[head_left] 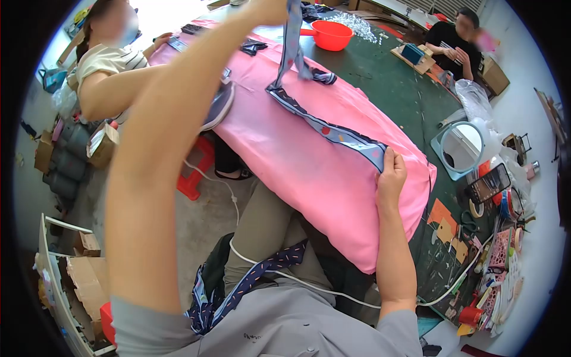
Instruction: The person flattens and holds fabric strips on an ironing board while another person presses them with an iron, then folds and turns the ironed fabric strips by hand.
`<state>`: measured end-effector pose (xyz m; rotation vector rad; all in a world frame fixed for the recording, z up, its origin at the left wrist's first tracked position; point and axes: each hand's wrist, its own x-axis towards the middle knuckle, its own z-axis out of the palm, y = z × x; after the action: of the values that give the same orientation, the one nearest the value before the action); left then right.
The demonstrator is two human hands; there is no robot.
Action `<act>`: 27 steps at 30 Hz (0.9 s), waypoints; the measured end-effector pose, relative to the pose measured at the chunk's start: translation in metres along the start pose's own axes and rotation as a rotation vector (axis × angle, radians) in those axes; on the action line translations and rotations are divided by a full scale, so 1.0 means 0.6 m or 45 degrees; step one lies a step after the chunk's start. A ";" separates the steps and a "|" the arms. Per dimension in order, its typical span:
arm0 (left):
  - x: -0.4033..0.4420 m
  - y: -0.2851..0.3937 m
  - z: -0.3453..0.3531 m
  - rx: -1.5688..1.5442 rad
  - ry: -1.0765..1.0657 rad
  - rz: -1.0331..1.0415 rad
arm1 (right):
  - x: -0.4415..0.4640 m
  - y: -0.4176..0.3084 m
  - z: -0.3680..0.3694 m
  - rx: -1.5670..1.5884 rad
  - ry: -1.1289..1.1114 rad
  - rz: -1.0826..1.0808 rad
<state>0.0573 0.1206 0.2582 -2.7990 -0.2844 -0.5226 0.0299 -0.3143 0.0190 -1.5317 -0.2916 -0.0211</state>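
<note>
A long strip of patterned blue-grey fabric [324, 128] with dark edges runs across the pink cloth [285, 172]. Its right end is pinched in my right hand [392, 172], low over the cloth's right part. My left hand [269, 11] is raised at the top edge of the view, closed on the strip where it rises; its fingertips are partly cut off. Part of the strip lies in a loose fold below that hand. A dark blue patterned strip [256, 278] lies across my lap, beside a white cable [333, 291].
An iron [220, 106] rests at the pink cloth's left edge. Beyond are a red ladle [332, 35] and two people seated at the green table [389, 77]. A round mirror [461, 149], phone [491, 182] and scissors [469, 222] are at right.
</note>
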 end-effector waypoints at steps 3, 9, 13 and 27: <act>-0.200 0.214 -0.009 -0.703 0.038 -0.189 | -0.005 -0.003 -0.006 0.007 -0.022 -0.008; -0.382 0.477 0.063 -1.990 0.033 -0.371 | -0.023 -0.030 0.007 -0.083 -0.183 -0.133; -0.409 0.504 0.084 -2.193 0.128 -0.520 | -0.040 -0.038 0.014 -0.207 -0.369 -0.210; -0.428 0.507 0.100 -2.253 0.200 -0.561 | -0.039 -0.031 0.014 -0.389 -0.746 -0.307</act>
<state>-0.0852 -0.1837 0.0361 -4.2538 -0.6188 -1.7747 0.0020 -0.3111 0.0325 -1.7743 -0.9754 0.2046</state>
